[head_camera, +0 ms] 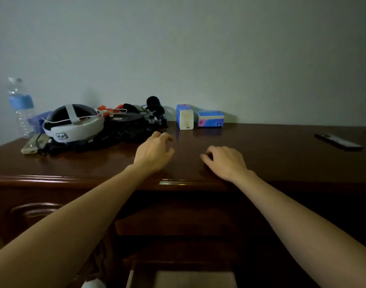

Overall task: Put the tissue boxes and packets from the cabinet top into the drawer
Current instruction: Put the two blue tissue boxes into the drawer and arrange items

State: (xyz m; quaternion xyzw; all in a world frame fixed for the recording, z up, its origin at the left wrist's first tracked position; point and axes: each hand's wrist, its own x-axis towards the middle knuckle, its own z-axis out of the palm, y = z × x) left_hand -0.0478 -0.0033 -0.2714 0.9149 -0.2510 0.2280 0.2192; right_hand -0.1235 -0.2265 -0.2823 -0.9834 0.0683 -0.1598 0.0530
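Two blue tissue packs stand against the wall at the back of the dark wooden cabinet top [271,146]: an upright one [184,116] with a white end facing me, and a flat one [211,118] just to its right. My left hand [154,151] hovers over the top, fingers loosely curled, a ring on one finger, holding nothing. My right hand [224,161] rests low on the top nearer the front edge, fingers curled, also holding nothing. Both hands are well short of the packs. Below, at the bottom of the view, a drawer [181,277] is pulled out.
On the left of the top lie a white headset [73,123], a tangle of black cables and gear [128,125], a phone [30,145] and a water bottle [21,107]. A dark remote [338,141] lies at the far right.
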